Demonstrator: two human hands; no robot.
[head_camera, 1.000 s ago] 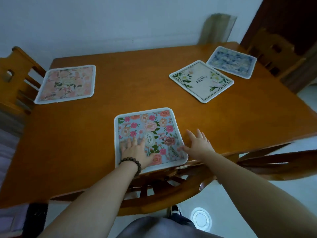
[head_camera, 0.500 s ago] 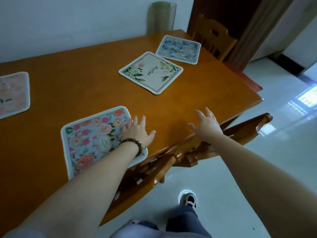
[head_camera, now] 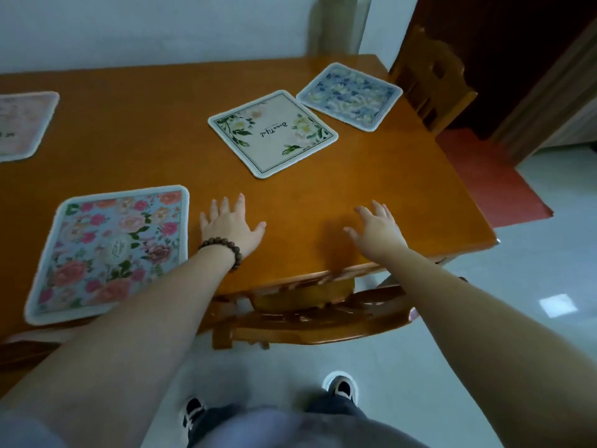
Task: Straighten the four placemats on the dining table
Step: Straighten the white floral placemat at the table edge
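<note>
Four placemats lie on the orange wooden table (head_camera: 371, 189). The blue mat with pink flowers (head_camera: 109, 250) sits square at the near edge. A cream mat with green leaves (head_camera: 273, 132) lies turned at an angle mid-table. Beyond it, a blue-and-white mat (head_camera: 350, 95) is also skewed near the far right corner. The pink mat (head_camera: 22, 124) is cut off at the left edge. My left hand (head_camera: 231, 229), with a bead bracelet, hovers open just right of the flowered mat. My right hand (head_camera: 379, 229) is open over bare wood near the table edge.
A wooden chair (head_camera: 310, 312) is tucked under the near edge below my hands. Another chair (head_camera: 433, 76) stands at the right end of the table. A red rug (head_camera: 491, 179) lies on the pale floor to the right. My feet show below.
My left hand has come off the flowered mat and moved right onto bare table. My right hand moved from beyond the edge to over the tabletop. My view has shifted right along the table.
</note>
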